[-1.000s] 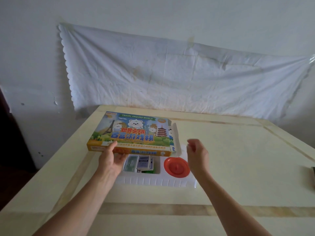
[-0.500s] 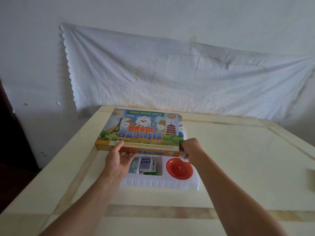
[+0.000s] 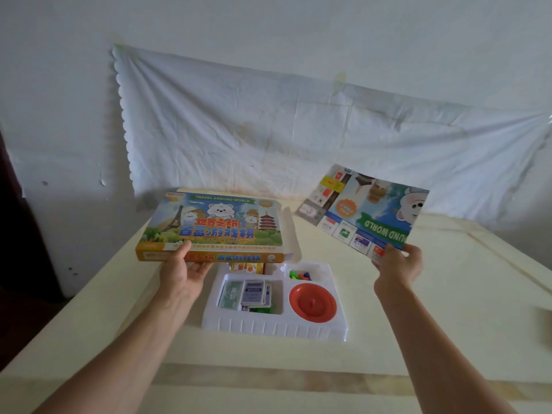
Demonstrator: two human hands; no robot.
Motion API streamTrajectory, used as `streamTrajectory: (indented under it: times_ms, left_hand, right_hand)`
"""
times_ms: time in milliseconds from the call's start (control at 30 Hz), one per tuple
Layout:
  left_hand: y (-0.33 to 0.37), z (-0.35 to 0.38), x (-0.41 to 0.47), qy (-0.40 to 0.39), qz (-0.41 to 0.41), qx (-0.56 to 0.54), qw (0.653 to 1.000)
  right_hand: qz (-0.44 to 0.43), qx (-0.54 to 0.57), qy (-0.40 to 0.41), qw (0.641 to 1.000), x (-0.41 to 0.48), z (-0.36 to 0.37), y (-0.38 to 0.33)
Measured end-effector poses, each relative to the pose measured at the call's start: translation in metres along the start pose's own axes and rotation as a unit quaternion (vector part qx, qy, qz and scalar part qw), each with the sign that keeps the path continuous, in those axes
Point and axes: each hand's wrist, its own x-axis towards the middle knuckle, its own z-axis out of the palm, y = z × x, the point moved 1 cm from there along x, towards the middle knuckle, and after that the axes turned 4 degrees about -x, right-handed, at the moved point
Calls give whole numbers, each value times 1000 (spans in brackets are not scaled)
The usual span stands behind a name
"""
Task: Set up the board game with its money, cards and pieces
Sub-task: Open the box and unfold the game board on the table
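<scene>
Above the table (image 3: 418, 294), my left grip (image 3: 180, 273) clamps the game box (image 3: 218, 225) by its near edge; my right grip (image 3: 398, 265) pinches the folded game board (image 3: 364, 213) aloft. Between them the white tray (image 3: 277, 327) rests, holding cards (image 3: 252, 294), coloured pieces (image 3: 300, 275) and a red dish (image 3: 312, 303).

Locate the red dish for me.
Head view, centre: the red dish sits in the right compartment of the white tray, beside the card stack.
</scene>
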Motion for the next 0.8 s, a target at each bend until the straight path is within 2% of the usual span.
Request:
streamTrajectory:
  times_ms: [167,267,400,633,700,800]
  left_hand:
    - [-18,20,-6,-13,-23,17,999]
    - [-33,40,-10,-29,-43,43,998]
    - [-44,56,3,-53,-44,97,993]
    - [-42,72,54,-14,-68,102,992]
    - [-41,74,76,11,-35,155,987]
    - [-41,69,106,41,15,296,954]
  right_hand:
    - [122,16,-184,975,-34,27,5]
    - [137,2,-234,963,-47,48,12]
    - [88,-39,-217,971,-39,66,18]
    - [37,-67,-163,984,-1,94,28]
    - [31,-79,-161,983,11,101,34]
    - [30,-105,-171,979,26,110,46]
